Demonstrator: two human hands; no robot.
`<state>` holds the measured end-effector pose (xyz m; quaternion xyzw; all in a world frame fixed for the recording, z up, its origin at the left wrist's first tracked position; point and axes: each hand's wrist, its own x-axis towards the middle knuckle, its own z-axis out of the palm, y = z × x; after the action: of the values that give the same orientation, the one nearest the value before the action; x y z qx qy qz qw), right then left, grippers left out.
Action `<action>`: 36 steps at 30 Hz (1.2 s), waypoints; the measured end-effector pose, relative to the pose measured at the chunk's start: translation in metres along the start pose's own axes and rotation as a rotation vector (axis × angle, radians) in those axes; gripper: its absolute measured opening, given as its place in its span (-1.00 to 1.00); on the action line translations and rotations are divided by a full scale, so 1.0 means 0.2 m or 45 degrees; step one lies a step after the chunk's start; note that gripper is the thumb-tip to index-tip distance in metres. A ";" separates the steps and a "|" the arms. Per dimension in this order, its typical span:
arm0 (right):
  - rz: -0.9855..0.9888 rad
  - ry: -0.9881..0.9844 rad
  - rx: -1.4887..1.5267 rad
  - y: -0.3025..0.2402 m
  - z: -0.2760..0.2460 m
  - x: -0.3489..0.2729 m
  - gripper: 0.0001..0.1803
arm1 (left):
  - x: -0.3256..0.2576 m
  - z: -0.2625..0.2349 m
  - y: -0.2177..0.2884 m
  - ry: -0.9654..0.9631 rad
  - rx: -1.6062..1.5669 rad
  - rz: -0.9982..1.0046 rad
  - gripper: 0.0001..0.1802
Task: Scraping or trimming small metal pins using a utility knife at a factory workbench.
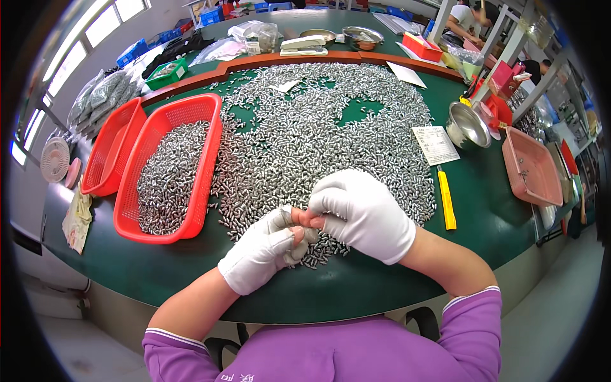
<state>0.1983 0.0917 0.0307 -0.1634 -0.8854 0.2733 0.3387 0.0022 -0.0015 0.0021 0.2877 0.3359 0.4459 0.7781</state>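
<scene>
A wide heap of small silvery metal parts [331, 121] covers the middle of the green table. Over its near edge my two hands meet, both in white gloves with bare fingertips. My left hand [267, 245] has its fingers curled, the thumb bent against them. My right hand [363, 213] pinches with thumb and forefinger at the left fingertips. Whatever lies between the fingers is hidden or too small to name. To the left stands a red plastic basket [213, 153], partly filled with the same kind of metal parts.
A second red basket [105, 181] leans beside the first. At the right lie a yellow cutter knife [447, 207], a written paper slip [435, 145], a steel bowl [470, 125] and a pink tray [531, 169]. A wooden rail [254, 62] borders the far side, with a stapler [304, 46] behind it.
</scene>
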 end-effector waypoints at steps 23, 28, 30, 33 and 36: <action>0.156 -0.201 -0.801 0.20 0.02 -0.05 -0.90 | 0.00 0.01 0.00 0.095 0.064 0.013 -0.82; 0.058 0.009 -0.280 0.10 -0.01 -0.01 -0.88 | 0.00 0.01 0.01 0.043 -0.004 -0.011 -0.73; 0.081 -0.007 -0.203 0.05 -0.01 0.00 -0.84 | 0.00 0.00 0.00 0.005 -0.035 -0.017 -0.68; -0.106 0.011 -0.267 -0.01 -0.01 0.01 -0.82 | 0.00 -0.02 0.00 -0.011 -0.020 -0.037 -0.70; -0.153 0.007 -0.297 -0.03 0.00 0.00 -0.81 | 0.01 -0.01 0.00 0.038 -0.004 -0.059 -0.73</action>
<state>0.1971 0.0864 0.0343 -0.1490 -0.9183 0.1473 0.3358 0.0020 -0.0004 0.0004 0.2720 0.3534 0.4326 0.7836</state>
